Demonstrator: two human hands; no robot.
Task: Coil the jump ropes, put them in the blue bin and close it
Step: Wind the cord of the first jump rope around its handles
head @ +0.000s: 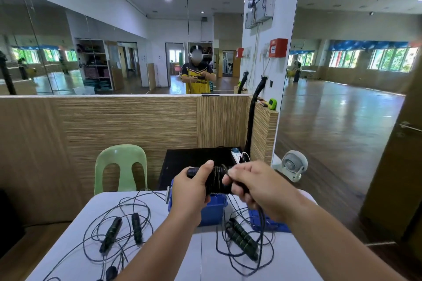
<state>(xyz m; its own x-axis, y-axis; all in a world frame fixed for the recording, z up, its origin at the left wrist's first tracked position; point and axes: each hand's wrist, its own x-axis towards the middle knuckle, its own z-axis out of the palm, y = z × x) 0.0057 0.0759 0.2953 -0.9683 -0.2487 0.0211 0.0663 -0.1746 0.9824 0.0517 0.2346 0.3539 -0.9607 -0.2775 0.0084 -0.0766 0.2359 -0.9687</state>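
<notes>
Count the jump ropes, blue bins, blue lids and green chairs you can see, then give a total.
Jump ropes: 3 (one held, two on the table:)
Blue bin: 1
Blue lid: 1
Green chair: 1
Total: 6

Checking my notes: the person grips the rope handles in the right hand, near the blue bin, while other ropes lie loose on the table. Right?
Not quite. The head view shows the left hand gripping the rope handles; the right hand pinches the cord wound round them. The rest holds: they are near the blue bin, and other ropes lie loose on the table.
</notes>
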